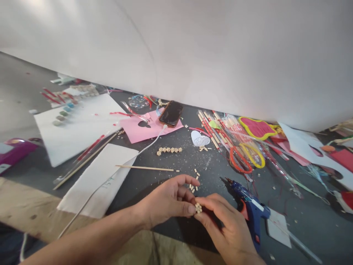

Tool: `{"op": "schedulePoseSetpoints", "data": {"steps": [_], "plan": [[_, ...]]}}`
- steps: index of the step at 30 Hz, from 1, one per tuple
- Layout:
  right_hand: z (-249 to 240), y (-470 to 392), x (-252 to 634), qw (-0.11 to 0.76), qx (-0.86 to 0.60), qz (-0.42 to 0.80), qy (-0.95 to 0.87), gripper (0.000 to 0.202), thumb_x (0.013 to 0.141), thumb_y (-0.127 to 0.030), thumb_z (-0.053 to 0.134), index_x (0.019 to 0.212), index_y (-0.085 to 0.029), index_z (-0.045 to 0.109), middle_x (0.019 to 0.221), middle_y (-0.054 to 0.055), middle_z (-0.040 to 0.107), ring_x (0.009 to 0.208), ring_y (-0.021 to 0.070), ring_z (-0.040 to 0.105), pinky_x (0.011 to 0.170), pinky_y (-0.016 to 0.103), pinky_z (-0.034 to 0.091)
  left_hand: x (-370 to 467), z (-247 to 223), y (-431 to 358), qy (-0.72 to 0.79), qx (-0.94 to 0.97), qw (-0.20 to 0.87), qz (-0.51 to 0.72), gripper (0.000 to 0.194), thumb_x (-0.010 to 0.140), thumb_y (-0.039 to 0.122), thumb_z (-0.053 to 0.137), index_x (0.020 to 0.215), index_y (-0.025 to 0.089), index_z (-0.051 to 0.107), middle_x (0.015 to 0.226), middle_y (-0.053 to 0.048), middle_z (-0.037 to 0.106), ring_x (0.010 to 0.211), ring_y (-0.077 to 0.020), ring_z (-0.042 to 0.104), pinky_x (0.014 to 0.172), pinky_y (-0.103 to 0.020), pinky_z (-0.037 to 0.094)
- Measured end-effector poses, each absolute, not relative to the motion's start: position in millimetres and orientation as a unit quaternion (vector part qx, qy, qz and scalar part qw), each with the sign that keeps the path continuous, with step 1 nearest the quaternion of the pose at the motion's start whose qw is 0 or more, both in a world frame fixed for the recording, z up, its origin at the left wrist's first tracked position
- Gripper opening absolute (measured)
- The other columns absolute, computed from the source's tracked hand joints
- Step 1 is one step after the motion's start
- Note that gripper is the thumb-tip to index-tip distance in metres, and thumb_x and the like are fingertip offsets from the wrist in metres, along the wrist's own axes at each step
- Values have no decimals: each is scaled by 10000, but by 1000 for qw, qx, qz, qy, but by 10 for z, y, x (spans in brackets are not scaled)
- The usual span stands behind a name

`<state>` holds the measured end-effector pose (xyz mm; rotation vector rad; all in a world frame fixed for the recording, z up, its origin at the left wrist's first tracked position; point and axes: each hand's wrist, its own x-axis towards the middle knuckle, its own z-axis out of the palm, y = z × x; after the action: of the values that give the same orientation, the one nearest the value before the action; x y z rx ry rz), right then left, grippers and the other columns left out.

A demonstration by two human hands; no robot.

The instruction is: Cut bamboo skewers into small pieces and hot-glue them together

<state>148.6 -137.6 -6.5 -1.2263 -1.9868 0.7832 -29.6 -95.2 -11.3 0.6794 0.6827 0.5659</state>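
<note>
A small flower-like cluster of short wooden stick pieces (198, 208) is pinched between my two hands near the table's front edge. On its left side, the thumb and bent fingers of my left hand (168, 198) press against it, with the index finger stretched above. My right hand (226, 222) grips it from the right between thumb and forefinger. Just beyond the fingers lie loose cut stick pieces (192, 188). Farther back is a row of similar clusters (169, 150). A long thin wooden skewer (149, 168) lies left of the loose pieces.
Right of my hands lies a blue glue gun (252, 206), its tip pointing away. Scissors (242, 158) and bundled sticks (211, 129) are behind it. A phone (171, 113) with a white cable (146, 147) rests on pink paper (135, 134). White sheets (93, 184) cover the left side.
</note>
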Motion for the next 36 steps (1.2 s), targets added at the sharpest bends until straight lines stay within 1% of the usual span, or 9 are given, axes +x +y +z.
{"op": "schedulePoseSetpoints", "data": {"steps": [5,11,16,18,20,25,30,33,36], "plan": [[-65,-1364,1476,345,-466,286,-763,220,817,-165,604,1030,-222,607,815,1,650,701,103,621,635,174,498,-297,-104,-941,324,320,849,267,562,601,243,793,1052,150,472,683,15,607,593,-103,549,641,-275,424],[-61,-1365,1464,337,-481,282,-759,116,812,-183,601,921,-217,623,768,12,651,665,128,618,594,211,504,-311,-126,-953,324,328,847,265,566,595,213,802,1057,158,478,709,23,607,647,-93,556,654,-243,414],[-65,-1371,1460,334,-489,284,-754,209,810,-183,607,1015,-226,610,806,13,657,695,128,630,623,204,511,-309,-143,-954,321,331,845,270,517,652,218,766,1070,153,467,716,16,607,619,-90,539,647,-255,412],[-59,-1370,1463,338,-484,297,-751,205,822,-171,588,1020,-222,607,808,12,658,702,122,634,632,198,512,-310,-137,-954,317,331,846,271,505,657,234,763,1059,149,469,708,13,607,604,-89,530,634,-253,409],[-48,-1367,1466,341,-483,305,-747,169,834,-170,573,990,-217,615,805,15,661,704,120,635,634,196,512,-313,-130,-955,318,335,845,271,477,659,251,762,1034,148,485,707,10,611,604,-90,532,634,-250,407],[-34,-1355,1463,343,-495,277,-749,58,816,-207,602,860,-215,639,731,8,659,644,120,624,585,196,500,-319,-123,-968,334,371,823,272,421,635,229,775,980,163,542,781,3,615,724,-116,565,692,-251,409],[-36,-1345,1462,332,-504,271,-750,54,794,-260,636,759,-218,631,650,-9,636,571,115,600,528,193,477,-296,-99,-976,347,391,812,261,277,638,239,765,830,138,593,701,16,588,681,-100,526,667,-236,396],[-18,-1345,1474,330,-508,292,-740,49,795,-259,626,818,-218,639,664,-9,632,579,118,598,531,195,477,-284,-76,-977,356,378,810,273,276,615,229,776,806,134,601,702,12,591,682,-103,526,670,-238,400],[2,-1349,1485,325,-509,318,-731,100,842,-222,552,878,-215,645,726,10,650,647,124,619,578,196,489,-282,-70,-985,374,381,795,289,290,594,185,782,817,148,600,718,15,592,699,-111,535,687,-246,411]]}}
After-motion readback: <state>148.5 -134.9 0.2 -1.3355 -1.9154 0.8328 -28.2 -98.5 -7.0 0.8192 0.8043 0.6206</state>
